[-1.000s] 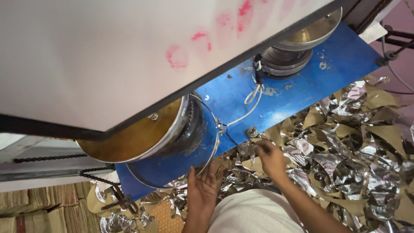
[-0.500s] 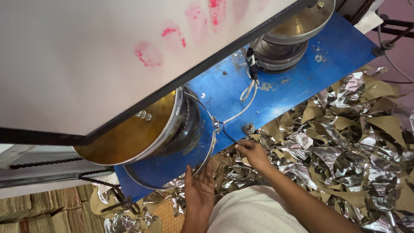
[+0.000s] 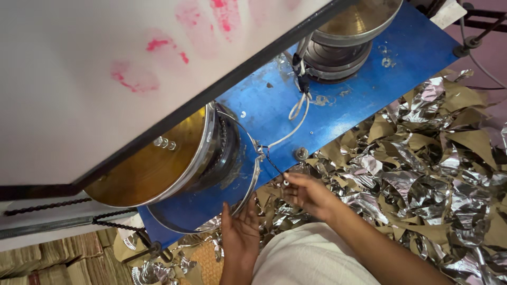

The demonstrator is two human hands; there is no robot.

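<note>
While the left hand (image 3: pixel 240 237) lies flat and open-fingered against the near rim of the round metal die (image 3: pixel 211 174), the right hand (image 3: pixel 309 194) pinches its grip together on a thin dark wire (image 3: pixel 274 164). That wire runs up and left from the fingertips, its long axis slanting toward the die's wire ring. Farther off, silver foil scraps (image 3: pixel 422 174) litter the right beside the blue bench (image 3: pixel 359 95).

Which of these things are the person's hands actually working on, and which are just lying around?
In use:
- left hand at the wire ring under the round metal die
- right hand pinching the thin black wire

Lying about:
- silver foil and brown paper scraps
- second die
- white cord
</note>
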